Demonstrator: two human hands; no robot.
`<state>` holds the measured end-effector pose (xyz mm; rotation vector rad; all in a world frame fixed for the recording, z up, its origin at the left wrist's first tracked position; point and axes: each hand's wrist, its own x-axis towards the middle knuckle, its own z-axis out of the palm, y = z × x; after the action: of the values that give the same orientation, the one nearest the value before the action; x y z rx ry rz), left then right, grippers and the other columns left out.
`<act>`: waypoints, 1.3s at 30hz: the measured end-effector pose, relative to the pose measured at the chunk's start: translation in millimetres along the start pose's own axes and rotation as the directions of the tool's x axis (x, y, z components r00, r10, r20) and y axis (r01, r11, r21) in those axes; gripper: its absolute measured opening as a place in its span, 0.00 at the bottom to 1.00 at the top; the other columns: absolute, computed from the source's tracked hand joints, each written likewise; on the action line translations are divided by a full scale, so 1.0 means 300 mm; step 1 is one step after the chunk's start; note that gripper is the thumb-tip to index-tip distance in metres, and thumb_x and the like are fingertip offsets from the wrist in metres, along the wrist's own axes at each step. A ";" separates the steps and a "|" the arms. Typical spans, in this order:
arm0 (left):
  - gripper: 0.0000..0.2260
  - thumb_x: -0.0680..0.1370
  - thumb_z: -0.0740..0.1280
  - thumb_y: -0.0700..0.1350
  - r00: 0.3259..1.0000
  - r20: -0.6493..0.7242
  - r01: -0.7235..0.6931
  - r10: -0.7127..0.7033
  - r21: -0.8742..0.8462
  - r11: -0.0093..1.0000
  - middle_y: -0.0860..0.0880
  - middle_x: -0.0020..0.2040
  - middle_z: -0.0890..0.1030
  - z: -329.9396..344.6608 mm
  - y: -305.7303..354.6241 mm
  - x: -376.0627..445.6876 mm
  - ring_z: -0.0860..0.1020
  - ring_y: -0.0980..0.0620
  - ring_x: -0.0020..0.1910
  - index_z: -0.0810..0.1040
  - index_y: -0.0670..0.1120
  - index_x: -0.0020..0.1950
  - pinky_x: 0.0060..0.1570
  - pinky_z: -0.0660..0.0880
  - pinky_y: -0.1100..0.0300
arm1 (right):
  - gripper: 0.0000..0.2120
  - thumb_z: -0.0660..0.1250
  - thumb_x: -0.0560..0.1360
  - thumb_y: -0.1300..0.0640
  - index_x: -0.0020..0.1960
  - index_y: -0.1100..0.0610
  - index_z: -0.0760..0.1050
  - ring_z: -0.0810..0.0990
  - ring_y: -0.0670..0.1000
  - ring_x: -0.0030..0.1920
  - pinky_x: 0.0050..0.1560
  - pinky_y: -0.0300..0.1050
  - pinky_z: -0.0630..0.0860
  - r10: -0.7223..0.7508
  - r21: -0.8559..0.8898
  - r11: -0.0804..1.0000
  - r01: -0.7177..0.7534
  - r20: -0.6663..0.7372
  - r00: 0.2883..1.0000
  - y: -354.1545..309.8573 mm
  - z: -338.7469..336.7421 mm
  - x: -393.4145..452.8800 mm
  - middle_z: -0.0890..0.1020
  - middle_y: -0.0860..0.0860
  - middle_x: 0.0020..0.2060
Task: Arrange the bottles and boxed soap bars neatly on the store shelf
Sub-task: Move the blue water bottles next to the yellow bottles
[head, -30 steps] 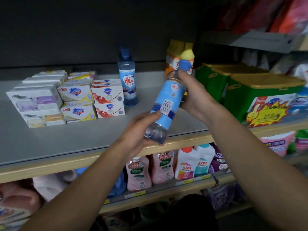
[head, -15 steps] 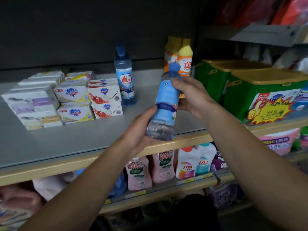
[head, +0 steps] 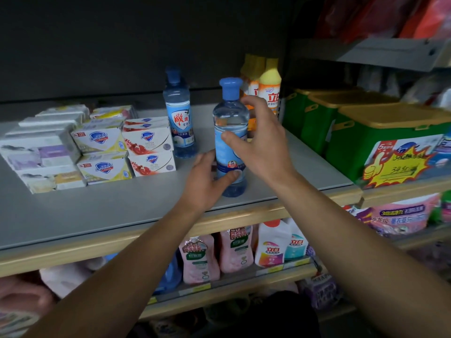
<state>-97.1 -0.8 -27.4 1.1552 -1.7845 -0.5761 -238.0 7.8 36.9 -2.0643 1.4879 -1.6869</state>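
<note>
1. Two hands on one blue-capped bottle (head: 230,132), upright on the grey shelf (head: 122,203), near the front edge.
2. Our left hand (head: 207,181) grips the lower body, thumb across the label. Our right hand (head: 258,140) curls round the upper part w/ spread fingers; can't tell how firmly it pinches.
3. Second blue bottle (head: 179,113) stands behind-left, apart from ours. Boxed soap bars (head: 102,147) are stacked in rows further left.
4. Risk: bottle's tall and narrow, so letting go unevenly could tip it fwd off the edge.
5. Risk: sliding it back too fast could knock the second blue bottle into the soap stack.
6. Risk: our right wrist is close to the orange bottles (head: 268,93); a careless pull-back may clip them.
</note>
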 end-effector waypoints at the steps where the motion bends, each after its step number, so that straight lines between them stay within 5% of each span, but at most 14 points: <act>1: 0.22 0.74 0.73 0.48 1.000 0.021 -0.003 0.003 0.013 1.000 0.48 0.56 0.75 -0.004 -0.004 0.009 0.76 0.54 0.54 0.73 0.46 0.66 0.51 0.71 0.75 | 0.30 0.72 0.70 0.48 0.69 0.48 0.66 0.79 0.46 0.57 0.54 0.47 0.79 0.013 0.034 0.999 -0.014 0.033 0.999 0.021 -0.006 -0.002 0.77 0.47 0.60; 5: 0.22 0.77 0.70 0.46 0.995 0.103 0.003 -0.003 -0.004 1.000 0.49 0.62 0.78 -0.022 -0.013 0.041 0.77 0.53 0.58 0.71 0.46 0.69 0.60 0.76 0.53 | 0.28 0.66 0.75 0.43 0.72 0.45 0.63 0.80 0.49 0.55 0.55 0.50 0.79 0.201 -0.015 0.980 -0.200 0.113 0.973 0.154 -0.039 -0.041 0.77 0.49 0.62; 9: 0.31 0.72 0.74 0.51 0.996 -0.094 0.000 0.007 0.073 0.997 0.51 0.64 0.77 -0.006 -0.018 0.055 0.77 0.53 0.57 0.67 0.48 0.72 0.54 0.77 0.55 | 0.27 0.60 0.78 0.40 0.74 0.50 0.64 0.72 0.58 0.67 0.64 0.49 0.69 0.410 -0.467 0.845 -0.259 0.258 0.875 0.325 -0.092 -0.066 0.73 0.54 0.69; 13: 0.29 0.71 0.75 0.51 0.981 -0.184 -0.039 0.061 0.117 0.992 0.50 0.61 0.79 0.044 -0.023 0.081 0.78 0.55 0.54 0.70 0.47 0.68 0.50 0.76 0.60 | 0.30 0.55 0.79 0.37 0.73 0.54 0.66 0.67 0.61 0.70 0.69 0.52 0.65 0.518 -0.707 0.691 -0.146 0.345 0.782 0.397 -0.102 -0.067 0.70 0.56 0.70; 22: 0.25 0.75 0.72 0.47 0.976 -0.207 0.093 -0.075 0.080 0.992 0.48 0.65 0.78 0.137 -0.107 0.319 0.77 0.51 0.62 0.67 0.46 0.70 0.56 0.70 0.62 | 0.30 0.51 0.79 0.37 0.73 0.53 0.66 0.64 0.59 0.72 0.73 0.53 0.60 0.487 -0.731 0.676 -0.089 0.354 0.798 0.429 -0.082 -0.080 0.69 0.55 0.71; 29: 0.24 0.78 0.68 0.46 0.972 -0.189 0.162 -0.141 0.099 0.982 0.46 0.68 0.75 0.198 -0.188 0.558 0.75 0.48 0.65 0.66 0.45 0.72 0.65 0.72 0.49 | 0.30 0.51 0.78 0.35 0.72 0.52 0.66 0.64 0.58 0.71 0.72 0.54 0.60 0.468 -0.715 0.693 -0.091 0.350 0.812 0.433 -0.081 -0.083 0.69 0.53 0.70; 39: 0.21 0.77 0.68 0.46 0.952 -0.260 0.212 -0.159 0.187 0.959 0.44 0.64 0.78 0.282 -0.284 0.843 0.76 0.45 0.62 0.71 0.43 0.68 0.62 0.73 0.51 | 0.28 0.48 0.78 0.35 0.71 0.50 0.64 0.63 0.57 0.71 0.71 0.56 0.58 0.491 -0.722 0.682 -0.114 0.337 0.803 0.418 -0.076 -0.082 0.67 0.51 0.69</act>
<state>-169.9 -271.0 -22.9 1.4875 -1.5632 -0.3387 -330.3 -29.3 -46.5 -2.0816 2.2691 -0.3891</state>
